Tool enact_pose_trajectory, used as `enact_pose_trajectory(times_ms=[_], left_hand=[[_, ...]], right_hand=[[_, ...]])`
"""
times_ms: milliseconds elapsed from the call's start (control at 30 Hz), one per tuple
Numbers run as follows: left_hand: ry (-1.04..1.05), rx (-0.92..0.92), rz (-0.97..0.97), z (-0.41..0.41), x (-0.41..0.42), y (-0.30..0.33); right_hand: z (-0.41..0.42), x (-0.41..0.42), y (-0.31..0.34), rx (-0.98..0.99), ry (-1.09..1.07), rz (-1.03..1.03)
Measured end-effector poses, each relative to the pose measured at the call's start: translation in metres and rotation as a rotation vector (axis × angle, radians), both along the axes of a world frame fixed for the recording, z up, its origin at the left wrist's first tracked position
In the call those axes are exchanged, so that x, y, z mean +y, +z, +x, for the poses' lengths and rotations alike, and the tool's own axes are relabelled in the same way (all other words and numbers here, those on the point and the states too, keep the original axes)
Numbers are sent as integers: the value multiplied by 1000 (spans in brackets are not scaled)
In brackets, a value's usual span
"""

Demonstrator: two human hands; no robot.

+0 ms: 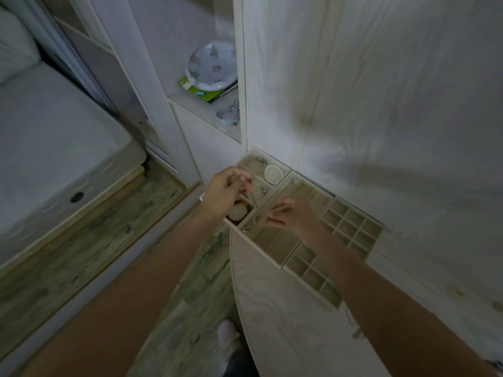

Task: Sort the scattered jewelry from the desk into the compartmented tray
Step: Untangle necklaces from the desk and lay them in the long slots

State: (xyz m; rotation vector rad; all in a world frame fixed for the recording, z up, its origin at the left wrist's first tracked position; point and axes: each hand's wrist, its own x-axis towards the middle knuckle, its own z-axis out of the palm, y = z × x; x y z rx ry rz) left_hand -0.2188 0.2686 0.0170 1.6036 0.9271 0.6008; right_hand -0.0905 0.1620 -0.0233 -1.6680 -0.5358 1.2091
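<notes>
Left hand (226,190) pinches a thin chain (251,195) above the tray (351,221) beside the pearl bracelet (273,174), right hand (291,214) curled over small pieces; lower it slowly, I think.

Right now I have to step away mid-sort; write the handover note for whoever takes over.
Left hand: raised over the tray's left end, fingers pinching a small thin piece, too blurred to identify.
Right hand: fingers curled low over a long middle compartment; whether it holds anything is unclear.
Compartmented tray: on the desk against the wall.
Done: pearl bracelet in a far compartment, small pieces in nearer ones.
Left: place the pinched piece; a few small items lie on the desk at right. The grid cells look empty.
</notes>
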Motion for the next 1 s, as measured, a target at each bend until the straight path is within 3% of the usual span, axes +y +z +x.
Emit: enact_pose_trajectory(times_ms=[200,600,800,1000], left_hand=[[-7,-36,3,-2,17,3],[28,-93,69,-4,37,12],[-68,-78,110,0,37,14],[-190,-18,126,0,35,13]], right_hand=[[-7,22,-25,-339,163,-144],[-12,22,-40,-404,115,-135],[-24,30,-44,-641,247,-179],[-35,35,-42,-919,551,-278]])
